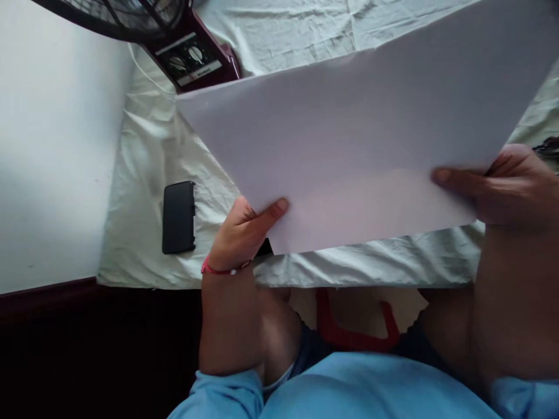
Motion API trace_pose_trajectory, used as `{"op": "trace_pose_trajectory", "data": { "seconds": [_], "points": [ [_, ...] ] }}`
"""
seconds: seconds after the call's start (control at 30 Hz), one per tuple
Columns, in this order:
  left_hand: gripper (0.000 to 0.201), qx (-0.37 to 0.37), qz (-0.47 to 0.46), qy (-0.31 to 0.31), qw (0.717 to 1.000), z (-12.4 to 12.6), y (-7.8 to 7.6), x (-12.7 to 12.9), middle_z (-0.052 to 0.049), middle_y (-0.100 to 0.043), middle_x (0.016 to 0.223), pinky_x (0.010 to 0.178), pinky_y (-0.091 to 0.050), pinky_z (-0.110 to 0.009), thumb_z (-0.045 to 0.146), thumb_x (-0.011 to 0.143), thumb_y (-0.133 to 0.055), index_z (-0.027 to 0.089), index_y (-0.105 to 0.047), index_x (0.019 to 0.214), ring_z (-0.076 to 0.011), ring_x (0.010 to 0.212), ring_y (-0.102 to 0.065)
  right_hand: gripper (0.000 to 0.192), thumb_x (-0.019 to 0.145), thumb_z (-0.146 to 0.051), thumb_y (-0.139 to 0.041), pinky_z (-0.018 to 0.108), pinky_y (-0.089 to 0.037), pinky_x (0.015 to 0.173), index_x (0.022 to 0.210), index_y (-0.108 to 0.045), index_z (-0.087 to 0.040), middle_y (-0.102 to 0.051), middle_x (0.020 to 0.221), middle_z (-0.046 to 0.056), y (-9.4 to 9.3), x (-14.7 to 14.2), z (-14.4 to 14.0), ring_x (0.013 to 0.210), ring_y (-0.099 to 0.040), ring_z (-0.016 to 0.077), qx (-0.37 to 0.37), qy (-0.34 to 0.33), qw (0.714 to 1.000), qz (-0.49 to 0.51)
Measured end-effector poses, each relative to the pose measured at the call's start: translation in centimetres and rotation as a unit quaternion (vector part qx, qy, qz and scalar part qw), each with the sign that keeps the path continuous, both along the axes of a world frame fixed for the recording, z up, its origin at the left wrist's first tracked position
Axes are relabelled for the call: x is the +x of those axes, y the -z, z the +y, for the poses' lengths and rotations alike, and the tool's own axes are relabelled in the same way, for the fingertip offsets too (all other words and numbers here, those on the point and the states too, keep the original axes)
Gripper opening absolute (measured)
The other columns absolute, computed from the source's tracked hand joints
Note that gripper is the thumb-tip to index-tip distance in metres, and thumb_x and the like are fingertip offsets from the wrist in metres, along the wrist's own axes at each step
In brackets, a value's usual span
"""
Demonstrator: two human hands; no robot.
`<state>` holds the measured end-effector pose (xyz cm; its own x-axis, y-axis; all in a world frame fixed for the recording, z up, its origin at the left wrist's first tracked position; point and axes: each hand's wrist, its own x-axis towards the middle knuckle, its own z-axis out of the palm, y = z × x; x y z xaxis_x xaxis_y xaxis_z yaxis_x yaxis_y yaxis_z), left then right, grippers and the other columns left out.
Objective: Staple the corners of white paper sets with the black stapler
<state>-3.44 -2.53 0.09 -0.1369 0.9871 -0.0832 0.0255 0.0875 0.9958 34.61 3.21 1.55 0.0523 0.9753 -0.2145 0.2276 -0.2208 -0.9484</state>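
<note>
A large white sheet of paper is held up in both hands above the cloth-covered table, tilted with its right side higher in view. My left hand grips its lower left corner, thumb on top and fingers hidden beneath. At the right edge, my right hand clasps it the same way, slightly blurred. A small part of a black object shows under the paper beside my left hand; what it is I cannot tell.
A dark phone-like case lies on the pale tablecloth to the left. Behind the paper stands a maroon fan with control knobs and a white cord. A white wall borders the left side. Something dark sits at the far right.
</note>
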Motion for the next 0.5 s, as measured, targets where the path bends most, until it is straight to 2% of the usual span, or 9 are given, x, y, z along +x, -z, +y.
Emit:
{"op": "trace_pose_trajectory", "data": {
  "seconds": [0.1,0.27,0.4,0.5],
  "points": [
    [0.042,-0.013,-0.031,-0.02,0.999,-0.2,0.1,0.4,-0.008,-0.081,0.123,0.1,-0.069,-0.045,0.037,0.08,-0.097,0.026,-0.082,0.118,-0.0349,0.123,-0.075,0.04,0.055,-0.043,-0.103,0.033,-0.059,0.061,0.081,-0.081,-0.022,-0.078,0.092,0.007,0.0,0.1,-0.1,0.071,-0.068,0.017,-0.046,0.034,0.997,0.053],
    [0.042,-0.019,-0.037,-0.017,0.999,-0.3,-0.7,1.2,-0.008,-0.082,0.119,0.092,-0.071,-0.041,0.037,0.08,-0.098,0.024,-0.082,0.117,-0.0339,0.115,-0.079,0.065,0.034,-0.044,-0.108,0.037,-0.063,0.059,0.089,-0.084,-0.02,-0.078,0.094,0.01,0.0,-0.3,0.5,0.071,-0.071,0.0216,-0.14,0.057,0.986,0.074],
    [0.036,-0.112,-0.065,0.031,0.991,-0.2,-2.5,2.0,-0.01,-0.084,0.108,0.09,-0.07,-0.041,0.037,0.081,-0.094,0.018,-0.083,0.108,-0.0327,0.106,-0.081,0.056,0.037,-0.037,-0.107,0.033,-0.062,0.057,0.081,-0.079,-0.017,-0.077,0.091,0.01,-0.6,-1.0,0.8,0.073,-0.071,0.0226,-0.169,0.074,0.981,0.06],
    [0.031,-0.169,-0.078,-0.016,0.982,-0.2,-3.4,2.1,-0.008,-0.084,0.095,0.081,-0.07,-0.038,0.032,0.076,-0.095,0.017,-0.083,0.101,-0.0303,0.094,-0.082,0.053,0.038,-0.033,-0.106,0.03,-0.062,0.057,0.08,-0.078,-0.018,-0.075,0.087,0.006,-1.0,-1.4,0.7,0.072,-0.07,0.0195,-0.165,0.096,0.979,0.071]
  ]
}}
